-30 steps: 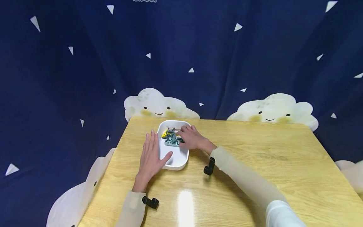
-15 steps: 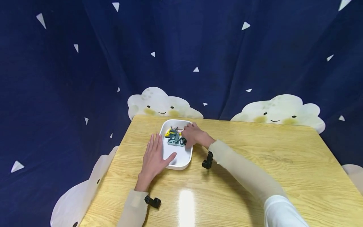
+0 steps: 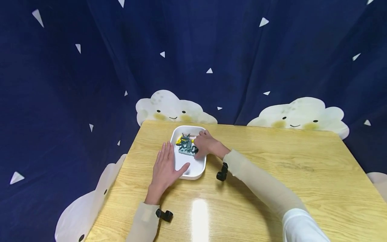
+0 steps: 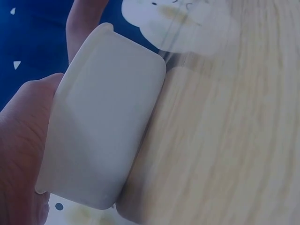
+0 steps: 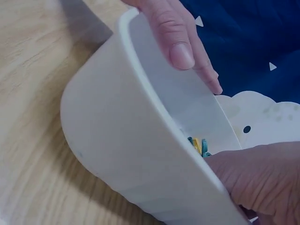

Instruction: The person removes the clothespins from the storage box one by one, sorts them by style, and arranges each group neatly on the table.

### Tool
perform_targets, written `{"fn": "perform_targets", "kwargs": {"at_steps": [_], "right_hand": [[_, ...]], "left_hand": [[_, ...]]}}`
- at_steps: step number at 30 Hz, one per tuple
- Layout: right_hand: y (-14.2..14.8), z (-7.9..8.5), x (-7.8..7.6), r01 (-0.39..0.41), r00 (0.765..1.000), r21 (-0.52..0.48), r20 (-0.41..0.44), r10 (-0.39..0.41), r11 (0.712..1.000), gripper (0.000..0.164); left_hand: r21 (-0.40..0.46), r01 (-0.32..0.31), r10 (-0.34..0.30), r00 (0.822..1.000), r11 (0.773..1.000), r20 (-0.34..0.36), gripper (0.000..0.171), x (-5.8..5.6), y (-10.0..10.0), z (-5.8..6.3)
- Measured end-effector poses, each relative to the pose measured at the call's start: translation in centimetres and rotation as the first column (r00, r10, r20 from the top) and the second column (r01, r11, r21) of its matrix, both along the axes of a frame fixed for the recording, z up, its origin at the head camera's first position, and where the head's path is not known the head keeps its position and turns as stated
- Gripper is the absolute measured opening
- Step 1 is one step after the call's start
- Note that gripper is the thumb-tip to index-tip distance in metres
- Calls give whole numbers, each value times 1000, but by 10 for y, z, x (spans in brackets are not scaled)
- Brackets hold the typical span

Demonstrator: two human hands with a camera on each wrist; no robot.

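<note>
Head: teal pieces (image 3: 186, 146) in tub (image 3: 196, 165); left wrist: outer wall (image 4: 105, 117); left hand (image 3: 164, 170), fingers straight; right hand (image 3: 206, 143), unclear.

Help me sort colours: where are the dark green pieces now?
In the head view, the dark green pieces lie in the far half of the white tub, beside yellow bits, with the right hand on their right.

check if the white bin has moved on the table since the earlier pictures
No, not noticeably: in the head view the white bin keeps the same place against the table's back edge, while the camera's view has shifted slightly.
</note>
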State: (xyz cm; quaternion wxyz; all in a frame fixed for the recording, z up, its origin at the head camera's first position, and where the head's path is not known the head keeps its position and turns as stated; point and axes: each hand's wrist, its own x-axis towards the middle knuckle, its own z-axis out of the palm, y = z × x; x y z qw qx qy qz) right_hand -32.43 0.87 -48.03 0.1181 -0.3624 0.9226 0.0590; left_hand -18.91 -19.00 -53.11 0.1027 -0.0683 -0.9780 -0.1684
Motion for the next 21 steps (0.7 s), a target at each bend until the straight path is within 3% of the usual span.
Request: {"fn": "perform_targets", "kwargs": {"at_steps": [14, 21], "right_hand": [[4, -7, 4, 4, 996, 11, -87, -3, 1000, 50], [6, -13, 1, 12, 996, -50, -87, -16, 999, 52]], "left_hand": [[16, 1, -1, 1000, 1000, -26, 115, 4, 4, -3], [13, 23, -22, 998, 1000, -54, 113, 2, 3, -4]]}}
